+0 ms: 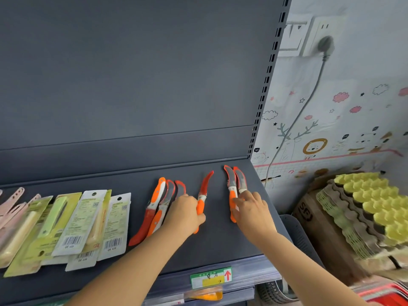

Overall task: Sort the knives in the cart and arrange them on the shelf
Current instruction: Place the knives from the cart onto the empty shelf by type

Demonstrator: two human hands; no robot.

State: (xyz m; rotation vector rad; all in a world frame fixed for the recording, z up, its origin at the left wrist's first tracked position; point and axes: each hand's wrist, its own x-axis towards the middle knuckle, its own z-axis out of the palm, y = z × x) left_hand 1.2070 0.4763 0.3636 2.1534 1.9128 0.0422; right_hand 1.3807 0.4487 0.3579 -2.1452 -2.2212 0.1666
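Note:
Several orange-handled curved knives lie on the dark grey shelf (216, 241). My left hand (184, 212) grips one knife (204, 191) by its orange handle, its red-sheathed blade pointing away. To its left a cluster of three orange knives (154, 208) lies fanned out. My right hand (251, 208) rests on a pair of knives (233, 184) near the shelf's right end, fingers curled over their handles. Packaged knives (75, 226) in green and white card packs lie in a row at the shelf's left.
Pink items (13, 202) lie at the far left of the shelf. A price tag (210, 278) sits on the shelf's front rail. Right of the shelf stand stacked egg trays (364, 206) on a cardboard box (318, 228), and a wall socket with a cable (324, 47).

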